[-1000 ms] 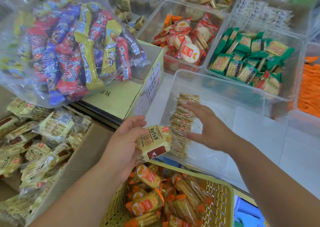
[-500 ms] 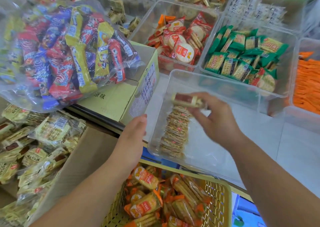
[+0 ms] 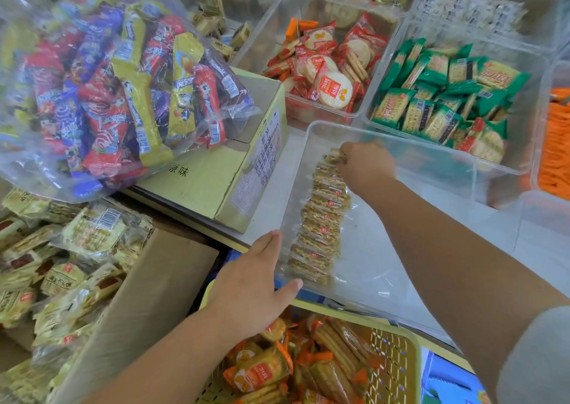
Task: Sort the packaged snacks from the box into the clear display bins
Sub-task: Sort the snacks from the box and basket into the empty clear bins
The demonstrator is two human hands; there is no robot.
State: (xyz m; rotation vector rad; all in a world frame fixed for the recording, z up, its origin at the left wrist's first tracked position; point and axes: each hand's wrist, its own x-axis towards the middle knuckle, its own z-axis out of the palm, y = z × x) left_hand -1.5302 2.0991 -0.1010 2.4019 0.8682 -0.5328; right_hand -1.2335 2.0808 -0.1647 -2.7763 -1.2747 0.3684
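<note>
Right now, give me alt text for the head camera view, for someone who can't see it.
A person's right hand holds a cracker packet at the far end of a row of packets in a clear bin; the open left hand rests on the bin's near corner.

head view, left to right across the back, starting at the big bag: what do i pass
bag of mixed snacks → carton → red packs → green packs → orange packs
</note>
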